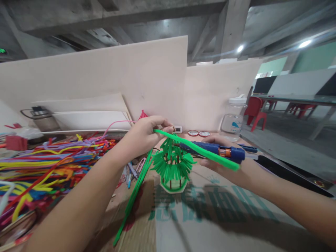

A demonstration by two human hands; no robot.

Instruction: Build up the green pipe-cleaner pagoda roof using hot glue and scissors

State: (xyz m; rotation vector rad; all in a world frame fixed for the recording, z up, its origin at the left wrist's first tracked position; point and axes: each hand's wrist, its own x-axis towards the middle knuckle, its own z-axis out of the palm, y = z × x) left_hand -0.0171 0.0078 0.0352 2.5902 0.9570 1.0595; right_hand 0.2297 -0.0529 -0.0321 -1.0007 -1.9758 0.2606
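My left hand (149,134) pinches one end of a bright green pipe cleaner (210,154), whose free length slants down to the right. In my right hand (219,162) is a blue glue gun (207,147), its nozzle pointing left at the top of a small pavilion model (173,164). The model stands upright on a light octagonal base, with brown posts and a fringed green roof. Part of its top is hidden behind the pipe cleaner and the gun. Several loose green pipe cleaners (135,196) lie to the model's left.
Many coloured pipe cleaners (60,164) are heaped at left. Pens (132,170) and a pink cutter (141,164) lie by the model. A clear bottle (233,117) stands back right, a dark-lidded bottle (43,117) back left. A pale board (157,84) rises behind the table.
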